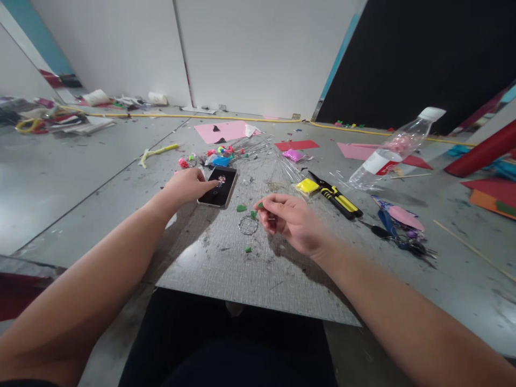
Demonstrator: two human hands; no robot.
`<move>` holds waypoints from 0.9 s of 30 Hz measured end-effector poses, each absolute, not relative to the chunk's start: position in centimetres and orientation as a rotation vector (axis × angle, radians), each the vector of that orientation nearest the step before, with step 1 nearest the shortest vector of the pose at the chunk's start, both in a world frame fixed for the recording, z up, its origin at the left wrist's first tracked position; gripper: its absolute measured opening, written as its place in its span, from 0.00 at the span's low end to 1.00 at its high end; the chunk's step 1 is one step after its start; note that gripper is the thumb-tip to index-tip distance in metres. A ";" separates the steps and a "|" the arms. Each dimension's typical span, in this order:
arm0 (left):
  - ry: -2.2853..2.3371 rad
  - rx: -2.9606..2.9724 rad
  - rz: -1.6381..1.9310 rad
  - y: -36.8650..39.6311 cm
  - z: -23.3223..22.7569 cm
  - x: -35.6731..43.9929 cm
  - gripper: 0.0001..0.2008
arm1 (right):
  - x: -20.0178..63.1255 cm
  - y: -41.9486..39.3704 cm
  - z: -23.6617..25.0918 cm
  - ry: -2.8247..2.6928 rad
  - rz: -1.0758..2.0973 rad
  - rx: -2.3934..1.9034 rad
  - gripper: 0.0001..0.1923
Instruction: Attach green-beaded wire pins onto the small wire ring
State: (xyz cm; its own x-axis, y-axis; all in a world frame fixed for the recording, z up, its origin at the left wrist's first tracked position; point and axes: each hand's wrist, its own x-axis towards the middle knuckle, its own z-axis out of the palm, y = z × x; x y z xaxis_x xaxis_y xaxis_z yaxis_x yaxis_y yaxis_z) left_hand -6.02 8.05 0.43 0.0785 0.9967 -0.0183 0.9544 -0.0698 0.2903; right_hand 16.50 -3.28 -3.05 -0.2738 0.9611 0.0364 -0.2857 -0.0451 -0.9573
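My left hand [190, 185] reaches over the edge of a black-screened phone [220, 196] lying on the table. Its thumb touches the lit picture on the screen, and the other fingers are partly curled and apart from it. My right hand [288, 217] pinches a small green piece [260, 205] between thumb and fingertips; a thin pin-like bit shows by the lower fingers. Just left of that hand lies a twisted wire ring [248, 226] with a green bit [253, 214] at its edge. Two loose green pieces, a leaf-shaped one [241, 208] and a smaller one [248, 249], rest nearby.
Black-and-yellow pliers [336, 199] lie beside a yellow packet [307, 186]. A tilted plastic bottle [391, 153] stands at the right, near keys [415, 247]. Colourful beads [220, 156], a pink sheet [226, 130] and a purple packet [293, 155] lie farther back.
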 end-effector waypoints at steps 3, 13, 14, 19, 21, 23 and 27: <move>1.965 2.137 0.247 8.2 0.3 -6.1 0.19 | 16.4 -3.3 -2.9 -1.175 1.539 -0.838 0.10; 1.922 2.198 0.188 8.5 0.0 -6.5 0.18 | 16.5 -3.2 -3.0 -1.188 1.531 -0.849 0.11; 1.911 2.211 0.201 8.5 0.0 -6.4 0.17 | 16.4 -3.2 -3.0 -1.190 1.528 -0.853 0.10; 1.811 2.344 0.314 8.1 0.0 -6.2 0.14 | 16.5 -3.1 -3.0 -1.176 1.487 -0.855 0.10; 1.702 2.437 0.327 7.5 0.2 -6.0 0.14 | 16.6 -3.0 -3.0 -1.159 1.469 -0.858 0.10; 1.592 2.477 0.251 6.7 0.6 -5.7 0.14 | 16.7 -3.0 -3.1 -1.131 1.452 -0.872 0.10; 1.149 2.523 -0.059 4.1 1.2 -5.0 0.16 | 16.6 -2.8 -3.3 -1.092 1.417 -0.901 0.09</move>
State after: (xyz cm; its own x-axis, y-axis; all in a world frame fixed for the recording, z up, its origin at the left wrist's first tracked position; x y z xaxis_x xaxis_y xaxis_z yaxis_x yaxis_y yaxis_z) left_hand -5.01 4.11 1.22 0.6670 0.7212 -0.1870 0.7366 -0.6006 0.3110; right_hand 16.61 -2.78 -3.26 -0.1314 0.9904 0.0436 -0.2947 0.0029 -0.9556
